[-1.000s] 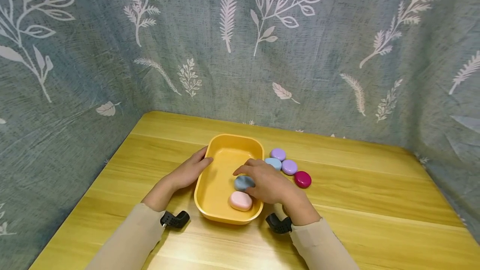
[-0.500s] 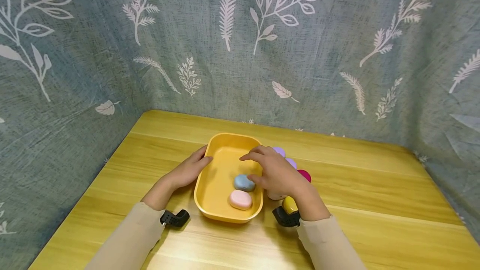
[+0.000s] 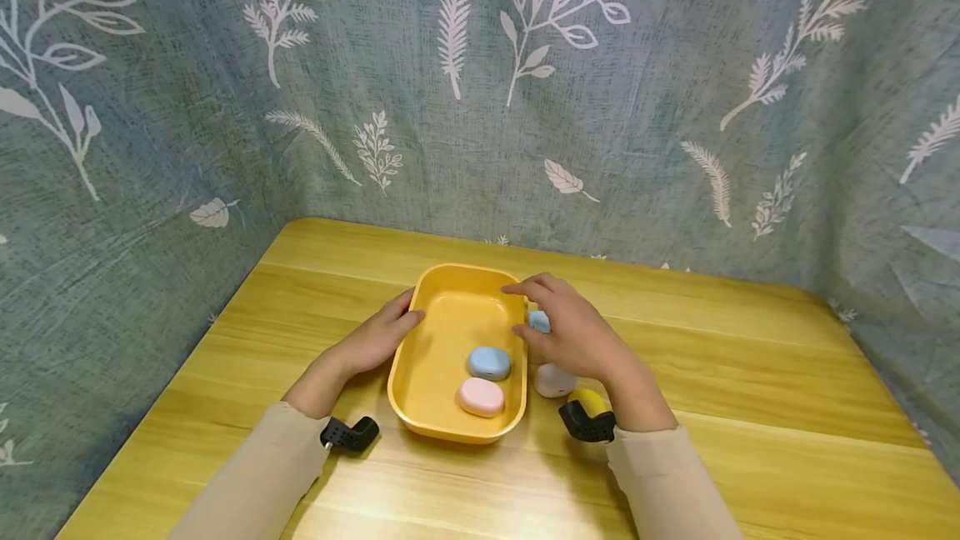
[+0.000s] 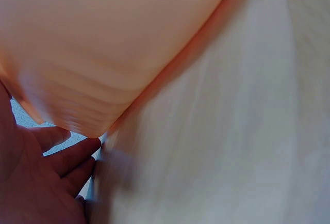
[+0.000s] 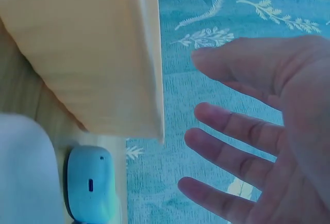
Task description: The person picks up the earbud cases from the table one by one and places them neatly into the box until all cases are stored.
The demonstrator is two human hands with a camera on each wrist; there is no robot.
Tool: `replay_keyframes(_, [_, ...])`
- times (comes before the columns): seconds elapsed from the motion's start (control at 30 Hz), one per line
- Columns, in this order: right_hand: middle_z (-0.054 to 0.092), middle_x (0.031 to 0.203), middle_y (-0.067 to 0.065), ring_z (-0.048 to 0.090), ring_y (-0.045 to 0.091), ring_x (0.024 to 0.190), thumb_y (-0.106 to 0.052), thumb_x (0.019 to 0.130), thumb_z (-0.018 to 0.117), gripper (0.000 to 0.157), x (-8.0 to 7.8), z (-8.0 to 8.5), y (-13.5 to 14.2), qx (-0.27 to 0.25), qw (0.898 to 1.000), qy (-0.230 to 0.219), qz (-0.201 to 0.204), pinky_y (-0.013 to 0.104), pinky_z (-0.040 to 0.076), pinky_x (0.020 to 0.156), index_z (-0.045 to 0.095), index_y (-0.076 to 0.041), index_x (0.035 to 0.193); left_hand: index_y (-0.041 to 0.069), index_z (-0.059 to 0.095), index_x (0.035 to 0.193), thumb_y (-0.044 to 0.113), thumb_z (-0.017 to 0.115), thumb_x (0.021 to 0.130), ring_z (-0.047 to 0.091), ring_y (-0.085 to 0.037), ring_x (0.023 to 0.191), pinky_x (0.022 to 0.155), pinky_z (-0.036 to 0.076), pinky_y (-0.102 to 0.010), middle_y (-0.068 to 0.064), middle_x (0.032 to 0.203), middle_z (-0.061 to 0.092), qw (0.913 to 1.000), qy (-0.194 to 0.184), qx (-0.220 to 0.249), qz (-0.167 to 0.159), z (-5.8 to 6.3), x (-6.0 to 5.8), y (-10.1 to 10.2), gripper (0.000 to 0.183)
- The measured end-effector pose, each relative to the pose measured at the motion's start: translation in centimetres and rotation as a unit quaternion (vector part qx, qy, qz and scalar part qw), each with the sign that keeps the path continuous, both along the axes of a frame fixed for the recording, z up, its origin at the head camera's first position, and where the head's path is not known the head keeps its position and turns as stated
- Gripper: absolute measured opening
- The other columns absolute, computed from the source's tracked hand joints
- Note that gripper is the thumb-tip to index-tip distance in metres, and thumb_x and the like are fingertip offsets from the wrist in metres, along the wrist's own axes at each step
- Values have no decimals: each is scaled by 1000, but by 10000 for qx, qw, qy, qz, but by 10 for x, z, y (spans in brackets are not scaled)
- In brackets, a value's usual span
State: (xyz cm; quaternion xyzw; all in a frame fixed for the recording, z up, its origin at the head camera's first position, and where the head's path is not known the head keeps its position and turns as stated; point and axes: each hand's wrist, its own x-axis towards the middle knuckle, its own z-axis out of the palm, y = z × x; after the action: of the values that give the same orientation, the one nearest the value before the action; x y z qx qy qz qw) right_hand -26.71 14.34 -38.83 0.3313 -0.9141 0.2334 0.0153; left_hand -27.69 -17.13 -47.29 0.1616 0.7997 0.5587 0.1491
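So in the head view, the left hand (image 3: 375,344) is gripping the left wall of a glossy yellow plastic tray with rounded corners (image 3: 442,340), thumb lapping over the rim, fingers lying along the outside. Inside, a smooth pale blue oval case (image 3: 488,363) and a smooth pink oval case (image 3: 482,397) are sitting just beside each other, toward the right wall and near end. The right hand (image 3: 573,330) is hovering by the right rim, thumb and fingers standing wide apart, holding nothing. Outside on the wood-grain table (image 3: 712,357), a second light blue case (image 3: 538,322) is peeking out past that hand, and a whitish rounded case (image 3: 555,381) and a yellow rounded case (image 3: 588,398) are lying nearby. Left wrist cam: the left fingertips are meeting the tray's wall, thumb mostly hidden. Right wrist cam: the right fingers are spreading loosely, and the second light blue case is showing a dark slot near the tray's foot.
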Motion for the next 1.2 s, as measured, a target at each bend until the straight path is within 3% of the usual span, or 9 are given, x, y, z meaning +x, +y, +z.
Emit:
replay_keyframes(0.2, [59,139,11,61,31,117,-24,102,68,47,-4,0,7,-17,9998,-36,-205,50,51,102,57,-14,146,22,16,168,36,34,114,57,-28,135,114,45,-51,-8,170,29,10000,17,-18,-16,0,0,0,58])
replay_keyframes(0.6, [60,137,10,60,30,121,-21,101,68,46,-10,-6,18,35,9980,-16,-623,52,50,102,59,-13,145,25,15,168,37,34,114,59,-27,134,113,47,-50,-7,170,29,10000,-3,-6,-51,-2,-2,-1,58])
replay_keyframes(0.93, [61,134,14,58,36,122,-17,98,71,45,-14,-11,23,549,9940,-174,-928,55,49,101,63,-8,142,23,15,168,35,34,114,57,-28,137,114,46,-50,-8,170,27,10000,-5,4,-74,0,-1,-1,58])
replay_keyframes(1.2, [62,134,15,57,39,125,-13,94,74,47,-18,-20,21,790,9921,-332,-914,58,47,105,65,-7,139,24,14,168,35,33,114,61,-28,131,111,48,-49,-8,170,29,9999,-22,47,-100,-2,-2,-2,58])
